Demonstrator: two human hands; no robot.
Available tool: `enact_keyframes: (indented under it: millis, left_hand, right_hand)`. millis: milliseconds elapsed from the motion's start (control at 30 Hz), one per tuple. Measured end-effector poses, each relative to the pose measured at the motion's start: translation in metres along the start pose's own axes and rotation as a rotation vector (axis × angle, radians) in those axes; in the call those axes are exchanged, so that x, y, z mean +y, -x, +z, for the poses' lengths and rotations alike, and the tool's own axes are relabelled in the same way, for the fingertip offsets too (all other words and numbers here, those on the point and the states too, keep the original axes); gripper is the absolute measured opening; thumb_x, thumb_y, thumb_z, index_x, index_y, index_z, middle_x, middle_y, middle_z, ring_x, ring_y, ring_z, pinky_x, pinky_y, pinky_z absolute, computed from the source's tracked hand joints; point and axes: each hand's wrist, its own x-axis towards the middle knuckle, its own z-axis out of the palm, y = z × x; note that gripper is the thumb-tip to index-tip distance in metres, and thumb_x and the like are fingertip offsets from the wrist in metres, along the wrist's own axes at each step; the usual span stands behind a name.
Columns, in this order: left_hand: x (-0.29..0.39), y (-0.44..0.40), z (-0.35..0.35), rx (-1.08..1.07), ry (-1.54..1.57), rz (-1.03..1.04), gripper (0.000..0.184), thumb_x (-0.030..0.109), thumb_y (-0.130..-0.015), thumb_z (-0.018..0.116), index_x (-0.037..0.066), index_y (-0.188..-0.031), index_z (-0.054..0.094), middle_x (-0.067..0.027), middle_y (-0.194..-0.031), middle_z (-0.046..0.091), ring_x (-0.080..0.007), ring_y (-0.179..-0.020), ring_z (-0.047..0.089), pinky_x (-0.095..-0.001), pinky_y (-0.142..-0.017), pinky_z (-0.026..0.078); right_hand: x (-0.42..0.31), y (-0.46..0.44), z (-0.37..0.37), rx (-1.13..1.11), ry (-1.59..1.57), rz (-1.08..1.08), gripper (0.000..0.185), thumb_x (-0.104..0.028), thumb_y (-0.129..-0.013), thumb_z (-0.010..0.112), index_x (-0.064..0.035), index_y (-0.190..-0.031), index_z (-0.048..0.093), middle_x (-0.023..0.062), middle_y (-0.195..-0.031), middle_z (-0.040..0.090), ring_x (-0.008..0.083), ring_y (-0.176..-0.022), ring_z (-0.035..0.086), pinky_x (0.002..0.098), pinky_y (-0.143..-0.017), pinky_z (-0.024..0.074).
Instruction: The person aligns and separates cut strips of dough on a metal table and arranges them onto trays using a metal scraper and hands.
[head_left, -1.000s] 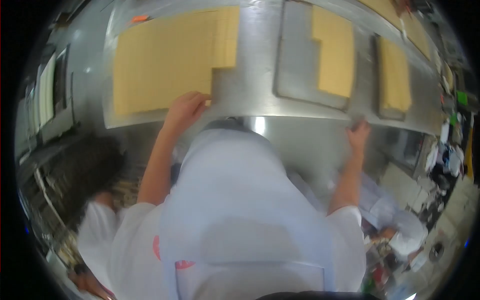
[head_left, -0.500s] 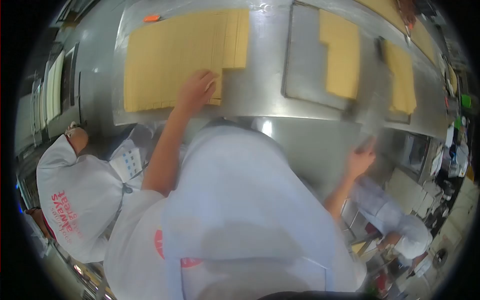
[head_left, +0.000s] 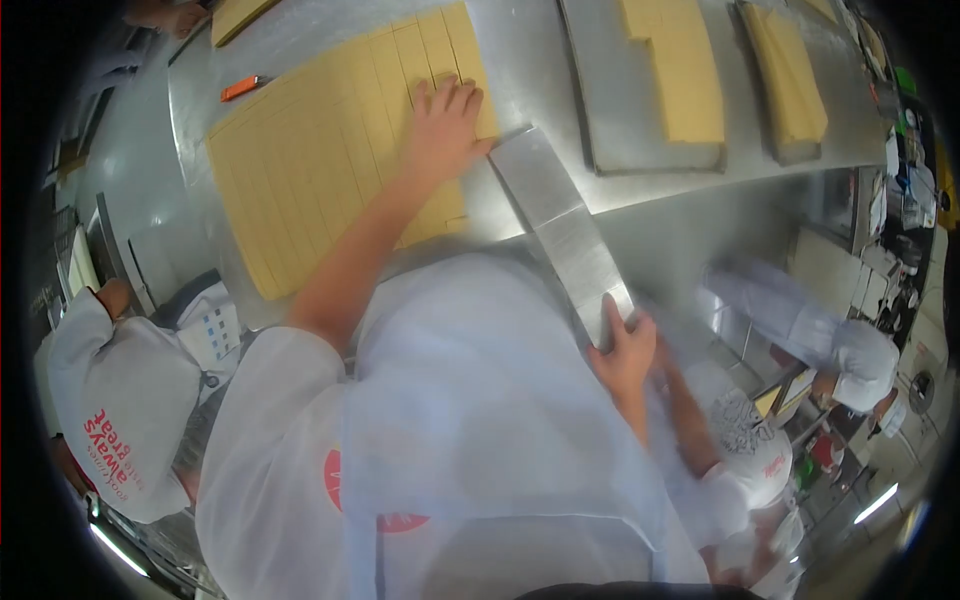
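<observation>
A large yellow slab (head_left: 310,150), scored into long strips, lies on the steel table (head_left: 540,60). My left hand (head_left: 445,125) rests on its right part, fingers spread over the strips, thumb toward the metal piece. My right hand (head_left: 627,350) grips the near end of a long, flat metal piece (head_left: 570,240). That piece slants across the table's front edge, and its far end is close to my left thumb and the slab's right edge.
An orange-handled tool (head_left: 240,88) lies at the slab's far left. To the right are two trays with yellow slabs (head_left: 685,80) (head_left: 785,80). Co-workers in white stand at left (head_left: 130,400) and right (head_left: 750,450); another person's hand (head_left: 180,18) is at the top left.
The long metal piece, blurred before, has come left and lies beside the slab with my right hand on it. My left hand has moved farther up the slab. The view has turned and shifted.
</observation>
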Motion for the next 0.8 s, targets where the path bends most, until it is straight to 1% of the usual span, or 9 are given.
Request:
enact_keyframes:
  millis: [33,133,233,333,367,567,667,733,800]
  left_hand:
    - [-0.002,-0.001,0.004,0.024,0.016,0.006,0.078,0.054,-0.082,0.082,0.006,-0.141,0.065,-0.0053,-0.150,0.059,-0.0302,-0.149,0.045,-0.0672,-0.123,0.030]
    - [-0.001,-0.008,0.003,0.063,0.042,0.024,0.075,0.055,-0.081,0.082,0.007,-0.137,0.068,-0.0038,-0.147,0.062,-0.0288,-0.148,0.046,-0.0695,-0.123,0.028]
    - [-0.002,-0.008,0.001,0.061,0.051,0.034,0.075,0.058,-0.081,0.081,0.008,-0.136,0.069,-0.0036,-0.146,0.062,-0.0294,-0.148,0.046,-0.0700,-0.124,0.027]
    - [-0.006,-0.008,0.000,0.060,0.040,0.035,0.075,0.061,-0.083,0.079,0.009,-0.136,0.069,-0.0040,-0.147,0.061,-0.0309,-0.148,0.046,-0.0704,-0.124,0.027]
    - [-0.006,-0.007,0.000,0.060,0.033,0.033,0.075,0.062,-0.084,0.079,0.009,-0.136,0.069,-0.0041,-0.147,0.061,-0.0314,-0.148,0.046,-0.0705,-0.124,0.027]
    - [-0.020,-0.013,-0.002,0.023,0.118,0.074,0.076,0.065,-0.088,0.076,0.009,-0.138,0.067,-0.0064,-0.148,0.060,-0.0335,-0.149,0.044,-0.0724,-0.122,0.027]
    - [-0.058,-0.044,0.005,0.027,0.183,0.107,0.077,0.066,-0.088,0.076,0.009,-0.139,0.066,-0.0095,-0.147,0.060,-0.0356,-0.147,0.046,-0.0705,-0.122,0.028]
    - [-0.105,-0.086,0.038,0.277,0.133,0.045,0.074,0.060,-0.087,0.078,0.007,-0.138,0.068,-0.0123,-0.140,0.064,-0.0349,-0.142,0.048,-0.0637,-0.121,0.036]
    - [-0.143,-0.123,0.047,0.079,0.113,0.014,0.085,0.057,-0.089,0.077,0.005,-0.152,0.055,-0.0207,-0.153,0.056,-0.0425,-0.148,0.044,-0.0584,-0.124,0.034]
  right_hand:
    - [-0.007,0.003,0.003,0.023,0.015,-0.009,0.097,-0.023,-0.056,0.087,-0.0312,-0.150,0.067,0.0252,-0.133,0.056,0.0414,-0.114,0.058,0.0493,-0.097,0.0511]
    - [-0.022,0.007,0.013,0.038,0.009,0.025,0.099,-0.021,-0.055,0.088,-0.0310,-0.151,0.066,0.0252,-0.133,0.056,0.0413,-0.112,0.059,0.0478,-0.095,0.0521]
    - [-0.041,-0.007,0.022,-0.015,-0.028,0.077,0.096,-0.022,-0.060,0.091,-0.0297,-0.152,0.064,0.0255,-0.134,0.056,0.0412,-0.111,0.059,0.0472,-0.094,0.0527]
    - [-0.055,-0.023,0.048,0.055,-0.070,0.045,0.094,-0.026,-0.065,0.093,-0.0283,-0.154,0.062,0.0263,-0.135,0.056,0.0414,-0.111,0.059,0.0478,-0.093,0.0533]
    - [-0.058,-0.029,0.052,0.077,-0.090,0.027,0.090,-0.030,-0.068,0.094,-0.0273,-0.153,0.064,0.0266,-0.133,0.056,0.0422,-0.112,0.059,0.0485,-0.093,0.0536]
    - [-0.064,-0.059,0.081,0.179,-0.134,0.000,0.088,-0.030,-0.066,0.091,-0.0272,-0.151,0.066,0.0274,-0.132,0.056,0.0432,-0.114,0.059,0.0491,-0.094,0.0537]
    - [-0.066,-0.072,0.103,0.218,-0.177,-0.011,0.089,-0.031,-0.065,0.089,-0.0273,-0.151,0.066,0.0274,-0.132,0.057,0.0434,-0.115,0.060,0.0498,-0.095,0.0541]
    - [-0.075,-0.085,0.107,0.243,-0.209,-0.019,0.089,-0.031,-0.065,0.090,-0.0271,-0.151,0.066,0.0274,-0.131,0.057,0.0434,-0.116,0.060,0.0500,-0.094,0.0545]
    - [-0.084,-0.097,0.111,0.261,-0.228,-0.010,0.088,-0.031,-0.065,0.090,-0.0269,-0.150,0.067,0.0274,-0.130,0.057,0.0434,-0.116,0.060,0.0501,-0.094,0.0548]
